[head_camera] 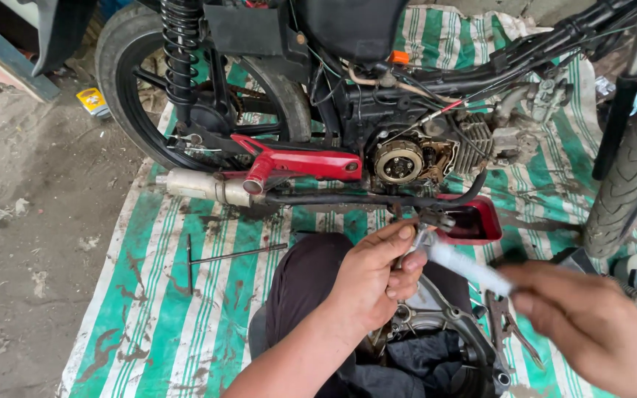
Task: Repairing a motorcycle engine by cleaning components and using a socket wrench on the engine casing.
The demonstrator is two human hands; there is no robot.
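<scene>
Holding a small metal part (416, 239) in my left hand (374, 276) — right hand (591, 324), blurred, grips a white tube (466, 267) touching it — engine cover (429, 324) on my lap.

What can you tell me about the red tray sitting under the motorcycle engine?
The red tray is a shallow, rectangular pan with rounded corners, plastic by its look and glossy. It lies flat on the green-and-white striped tarp, just below the exposed clutch. Its inside looks dark, but whether it holds any liquid cannot be told. The left hand and the blurred white object it meets cover its near left corner. A black exhaust pipe runs past its far edge.
</scene>
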